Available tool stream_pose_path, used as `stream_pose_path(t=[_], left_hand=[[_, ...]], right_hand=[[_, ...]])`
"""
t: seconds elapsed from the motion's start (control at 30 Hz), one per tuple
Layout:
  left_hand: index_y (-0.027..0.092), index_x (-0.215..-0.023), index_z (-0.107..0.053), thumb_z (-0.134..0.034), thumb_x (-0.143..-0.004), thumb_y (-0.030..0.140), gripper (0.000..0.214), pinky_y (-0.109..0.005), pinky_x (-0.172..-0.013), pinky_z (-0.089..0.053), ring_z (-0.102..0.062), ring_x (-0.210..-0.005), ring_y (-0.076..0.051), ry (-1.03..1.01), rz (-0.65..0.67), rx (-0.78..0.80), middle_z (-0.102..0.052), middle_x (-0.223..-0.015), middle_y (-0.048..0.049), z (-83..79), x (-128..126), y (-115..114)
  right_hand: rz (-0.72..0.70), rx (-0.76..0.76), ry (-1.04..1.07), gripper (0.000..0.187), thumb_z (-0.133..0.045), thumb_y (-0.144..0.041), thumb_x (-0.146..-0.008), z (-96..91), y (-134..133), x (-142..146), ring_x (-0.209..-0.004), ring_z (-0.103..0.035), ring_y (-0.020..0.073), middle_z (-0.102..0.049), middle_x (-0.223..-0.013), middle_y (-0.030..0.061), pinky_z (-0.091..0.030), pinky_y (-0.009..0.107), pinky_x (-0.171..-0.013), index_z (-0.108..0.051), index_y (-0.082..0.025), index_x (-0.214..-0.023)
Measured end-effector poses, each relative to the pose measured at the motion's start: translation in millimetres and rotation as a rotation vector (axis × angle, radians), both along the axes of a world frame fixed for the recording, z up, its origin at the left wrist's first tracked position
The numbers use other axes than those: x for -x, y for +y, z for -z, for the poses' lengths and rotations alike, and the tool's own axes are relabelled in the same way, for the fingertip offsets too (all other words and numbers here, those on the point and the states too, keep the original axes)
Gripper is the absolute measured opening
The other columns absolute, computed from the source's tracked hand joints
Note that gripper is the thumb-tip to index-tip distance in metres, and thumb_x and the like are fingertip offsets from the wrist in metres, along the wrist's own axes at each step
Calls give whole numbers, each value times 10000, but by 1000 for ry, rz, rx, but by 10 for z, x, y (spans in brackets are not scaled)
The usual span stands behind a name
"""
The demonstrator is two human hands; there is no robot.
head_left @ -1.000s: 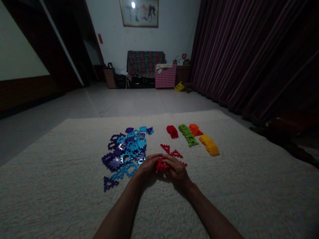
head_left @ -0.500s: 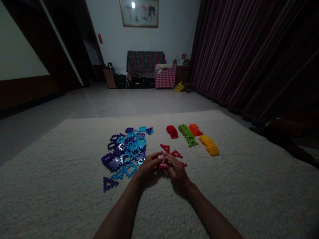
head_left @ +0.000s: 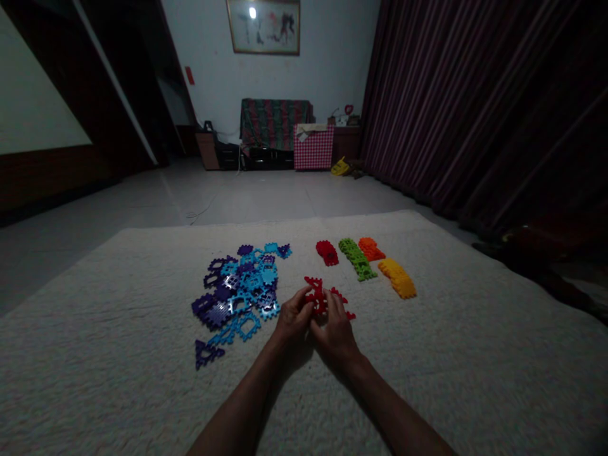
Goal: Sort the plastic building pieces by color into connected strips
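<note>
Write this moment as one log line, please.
left hand: holds red plastic part | right hand: holds same part | left side: blue and purple pieces | right side: green stack, yellow stack

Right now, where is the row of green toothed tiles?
In the head view, the row of green toothed tiles lies right of centre on the mat, between the red pile at left and the orange pile and yellow pile at right.

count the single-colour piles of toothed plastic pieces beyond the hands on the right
4: the red pile leftmost, the green pile beside it, the orange pile right of green's far end, the yellow pile furthest right and nearest. None looks hidden.
</note>
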State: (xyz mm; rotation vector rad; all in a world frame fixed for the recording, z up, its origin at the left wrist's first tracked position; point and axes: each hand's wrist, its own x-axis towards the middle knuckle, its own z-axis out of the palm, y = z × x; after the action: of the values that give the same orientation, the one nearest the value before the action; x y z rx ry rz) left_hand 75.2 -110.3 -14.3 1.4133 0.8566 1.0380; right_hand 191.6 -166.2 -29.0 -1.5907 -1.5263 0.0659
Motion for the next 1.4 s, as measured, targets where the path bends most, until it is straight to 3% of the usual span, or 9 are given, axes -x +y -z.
stream_pose_path(t=[0.17, 0.47, 0.73, 0.83, 0.9, 1.03, 1.2, 1.4], left_hand=[[172, -1256, -620, -600, -789, 244, 473, -304, -868, -517, -666, -952, -190, 55, 21, -75, -721, -1113, -78, -37, -34, -55], [185, -1229, -647, -593, -738, 179, 494, -316, -903, -497, -655, -952, -207, 76, 20, -72, -734, -1064, -50, -89, -38, -60], [180, -1237, -641, -628, -752, 244, 489, -302, -804, -523, -656, -876, -208, 26, 46, 3, -732, -1006, -75, -138, -100, -78], [158, -1220, -648, -649, -765, 308, 479, -294, -739, -532, -659, -818, -199, 53, 27, -4, -726, -957, -96, -220, -117, 128], [144, -1215, -640, -631, -788, 364, 481, -277, -665, -532, -650, -747, -180, 37, -66, 36, -713, -874, -87, -230, -143, 319], [138, -1206, -627, -589, -801, 373, 470, -242, -556, -495, -603, -599, -138, -7, -293, 72, -668, -739, -33, -70, -243, 603], [132, -1110, -679, -550, -798, 311, 382, -247, -568, -487, -614, -609, -146, 16, -394, -5, -670, -715, -37, 148, -330, 662], [127, -1115, -669, -545, -786, 303, 393, -240, -527, -484, -602, -583, -136, -49, -411, 78, -672, -752, -49, 145, -338, 686]], right_hand=[[2, -9, 4, 610, -549, -207, -819, 10, 21, -32, -1259, -488, 307, -521, -1310, 178, -445, 523, -1057, -405, -136, -1408], [-50, -72, -8, 658, -516, -97, -771, 42, 18, -31, -1275, -470, 303, -508, -1330, 159, -436, 539, -1072, -413, -180, -1415], [-56, -34, -35, 603, -522, -98, -739, -30, 80, -113, -1168, -537, 290, -561, -1227, 145, -476, 495, -1018, -494, -182, -1336], [-50, -3, -44, 521, -557, -150, -761, -136, 256, -284, -1064, -576, 262, -586, -1150, 122, -509, 442, -953, -529, -191, -1279], [28, -6, -60, 481, -613, -248, -775, -192, 445, -447, -1014, -583, 270, -595, -1094, 127, -511, 445, -925, -547, -167, -1245], [171, -24, -82, 466, -620, -343, -804, -194, 886, -765, -1011, -583, 279, -607, -1077, 146, -494, 451, -922, -555, -128, -1212], [238, -48, -110, 455, -604, -386, -824, -76, 1290, -932, -997, -584, 285, -613, -1061, 153, -487, 457, -908, -563, -120, -1191], [301, -49, -103, 503, -596, -423, -832, -5, 1485, -945, -1029, -577, 283, -593, -1100, 157, -473, 442, -925, -540, -127, -1234]])
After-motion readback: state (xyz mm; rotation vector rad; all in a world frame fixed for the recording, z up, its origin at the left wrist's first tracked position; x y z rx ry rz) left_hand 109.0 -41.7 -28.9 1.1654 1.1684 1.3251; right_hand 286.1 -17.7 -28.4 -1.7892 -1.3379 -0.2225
